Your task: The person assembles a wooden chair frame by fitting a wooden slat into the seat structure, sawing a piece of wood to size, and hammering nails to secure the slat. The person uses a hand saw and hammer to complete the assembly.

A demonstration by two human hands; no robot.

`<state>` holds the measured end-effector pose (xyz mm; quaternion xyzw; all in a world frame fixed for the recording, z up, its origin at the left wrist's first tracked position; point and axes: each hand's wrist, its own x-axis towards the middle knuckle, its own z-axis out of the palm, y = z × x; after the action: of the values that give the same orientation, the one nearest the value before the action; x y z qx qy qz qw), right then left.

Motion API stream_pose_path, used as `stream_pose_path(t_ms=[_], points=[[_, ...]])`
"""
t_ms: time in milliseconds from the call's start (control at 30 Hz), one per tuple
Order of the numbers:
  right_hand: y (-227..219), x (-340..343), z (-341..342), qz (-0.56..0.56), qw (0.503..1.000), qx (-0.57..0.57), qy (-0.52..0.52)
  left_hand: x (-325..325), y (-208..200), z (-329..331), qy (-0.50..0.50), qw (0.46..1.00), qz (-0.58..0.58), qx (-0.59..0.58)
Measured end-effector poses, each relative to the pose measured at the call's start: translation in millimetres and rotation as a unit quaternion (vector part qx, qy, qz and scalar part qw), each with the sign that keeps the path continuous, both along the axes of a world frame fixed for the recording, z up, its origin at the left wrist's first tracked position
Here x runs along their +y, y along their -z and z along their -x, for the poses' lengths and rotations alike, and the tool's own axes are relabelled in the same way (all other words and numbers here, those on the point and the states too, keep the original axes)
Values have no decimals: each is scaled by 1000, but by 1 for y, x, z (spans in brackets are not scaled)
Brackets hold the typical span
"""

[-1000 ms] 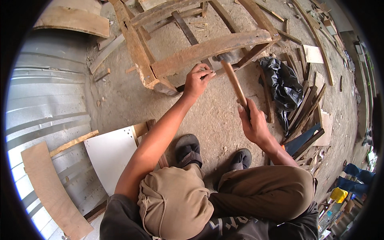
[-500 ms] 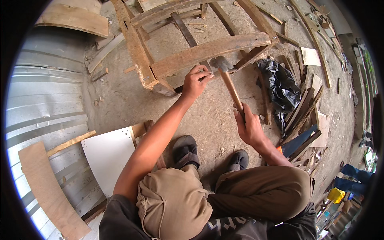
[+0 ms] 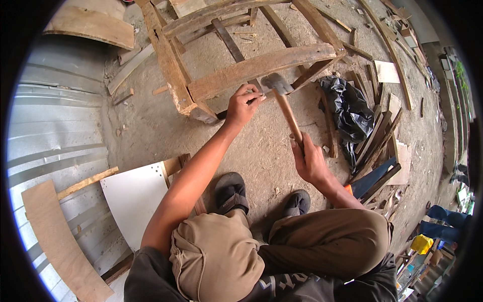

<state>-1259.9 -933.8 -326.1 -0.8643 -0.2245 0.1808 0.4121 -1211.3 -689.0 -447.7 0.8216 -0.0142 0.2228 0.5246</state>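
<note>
My right hand (image 3: 313, 162) is wrapped round the wooden handle of a hammer (image 3: 289, 115). Its dark metal head hovers just right of my left fingertips, near the lower edge of a curved wooden rail. That rail (image 3: 261, 70) belongs to a rough wooden frame (image 3: 167, 56) standing on the ground ahead of me. My left hand (image 3: 242, 104) is held just below the rail, its thumb and fingers pinched together. Whatever small thing sits in the pinch is too small to name.
A black plastic bag (image 3: 353, 108) and wood scraps (image 3: 381, 138) lie to the right, near a saw (image 3: 371, 177). On the left are a white board (image 3: 135, 204), a curved plywood piece (image 3: 65, 241) and corrugated metal sheeting (image 3: 60, 123). Another person's blue-clad legs (image 3: 439, 224) show far right.
The whole view has shifted slightly. Both hands keep the same grips, and the hammer head stays close to my left fingertips with barely any movement.
</note>
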Motion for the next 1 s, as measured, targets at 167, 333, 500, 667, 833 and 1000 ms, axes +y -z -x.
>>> stream_pose_path(t_ms=[167,333,500,667,833,1000], points=[[10,-7,-2,68,997,7,-22,2,2,0,1,1000,-14,-6],[4,-2,4,27,998,23,48,1,7,-1,27,999,-20,2],[3,-2,8,52,995,69,58,23,16,-12,-59,974,192,103],[10,-1,13,22,995,69,71,21,3,-45,-104,904,307,278],[11,-2,13,2,992,89,89,2,-12,-58,-44,844,438,306],[11,2,13,6,989,115,94,8,2,-61,-15,896,342,284]])
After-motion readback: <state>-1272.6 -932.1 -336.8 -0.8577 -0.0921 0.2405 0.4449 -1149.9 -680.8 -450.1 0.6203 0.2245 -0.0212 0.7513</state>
